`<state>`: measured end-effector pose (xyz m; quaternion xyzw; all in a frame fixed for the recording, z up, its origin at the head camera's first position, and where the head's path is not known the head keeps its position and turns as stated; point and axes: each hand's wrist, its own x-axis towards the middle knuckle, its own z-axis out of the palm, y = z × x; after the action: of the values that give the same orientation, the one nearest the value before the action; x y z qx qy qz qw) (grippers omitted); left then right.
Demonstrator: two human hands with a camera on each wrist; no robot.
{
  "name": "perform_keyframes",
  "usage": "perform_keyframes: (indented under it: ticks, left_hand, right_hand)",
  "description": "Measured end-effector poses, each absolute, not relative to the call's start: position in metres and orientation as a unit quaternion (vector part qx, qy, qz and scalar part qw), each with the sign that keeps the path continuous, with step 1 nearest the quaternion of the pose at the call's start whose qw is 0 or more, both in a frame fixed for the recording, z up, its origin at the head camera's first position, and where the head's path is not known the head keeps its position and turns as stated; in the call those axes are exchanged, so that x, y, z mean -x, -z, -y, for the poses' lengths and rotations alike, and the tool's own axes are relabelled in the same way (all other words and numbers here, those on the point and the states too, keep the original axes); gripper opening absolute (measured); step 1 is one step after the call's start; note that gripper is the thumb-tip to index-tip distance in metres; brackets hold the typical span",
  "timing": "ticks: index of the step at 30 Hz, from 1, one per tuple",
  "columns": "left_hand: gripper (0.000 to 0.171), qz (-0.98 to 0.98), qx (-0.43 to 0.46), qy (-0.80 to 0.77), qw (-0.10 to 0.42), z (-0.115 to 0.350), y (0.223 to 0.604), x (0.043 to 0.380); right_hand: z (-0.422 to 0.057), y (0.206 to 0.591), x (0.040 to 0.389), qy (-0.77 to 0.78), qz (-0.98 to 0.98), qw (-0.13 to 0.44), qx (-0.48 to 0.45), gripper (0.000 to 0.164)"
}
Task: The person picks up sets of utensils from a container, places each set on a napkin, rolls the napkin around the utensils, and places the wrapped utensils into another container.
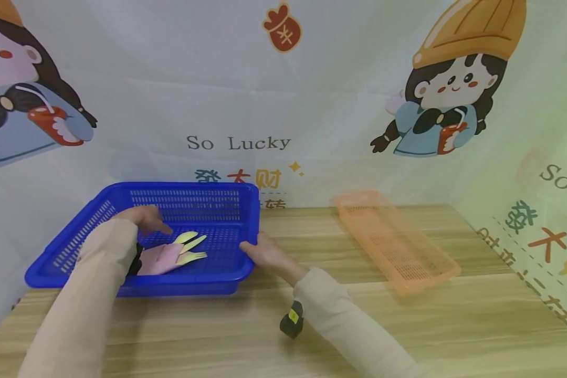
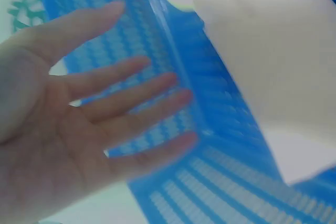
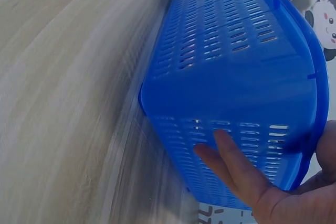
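Observation:
A blue plastic basket (image 1: 179, 280) sits on the left side of the table. Inside it lies a pink cutlery pouch (image 1: 158, 259), with a pale yellow spoon (image 1: 186, 237), knife (image 1: 195, 243) and fork (image 1: 191, 257) poking out toward the right. My left hand (image 1: 144, 218) is over the basket, just behind the pouch; the left wrist view shows its fingers (image 2: 142, 121) spread and holding nothing. At the basket's right side, my right hand (image 1: 266, 254) grips the rim, thumb at the rim and fingers (image 3: 239, 169) against the slotted outer wall.
An orange slotted basket (image 1: 392, 244) stands at an angle on the wooden table (image 1: 312, 336), to the right. Behind the table hangs a white printed cloth (image 1: 245, 94), which also runs along the right side.

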<state>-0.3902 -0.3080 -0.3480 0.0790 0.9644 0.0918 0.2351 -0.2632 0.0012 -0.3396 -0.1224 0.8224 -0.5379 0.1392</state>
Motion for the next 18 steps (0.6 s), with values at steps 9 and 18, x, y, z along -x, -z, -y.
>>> perform_keyframes:
  ticks: [9, 18]
  left_hand:
    - [0.029, -0.965, -0.167, -0.202, 0.014, 0.239, 0.284, 0.32]
    - [0.033, -0.93, -0.197, -0.297, -0.092, 0.207, 0.235, 0.291]
  right_hand:
    - [0.0, 0.345, 0.264, 0.534, -0.831, 0.12, 0.094, 0.034]
    - [-0.005, 0.345, 0.265, 0.562, -0.818, 0.113, 0.049, 0.041]
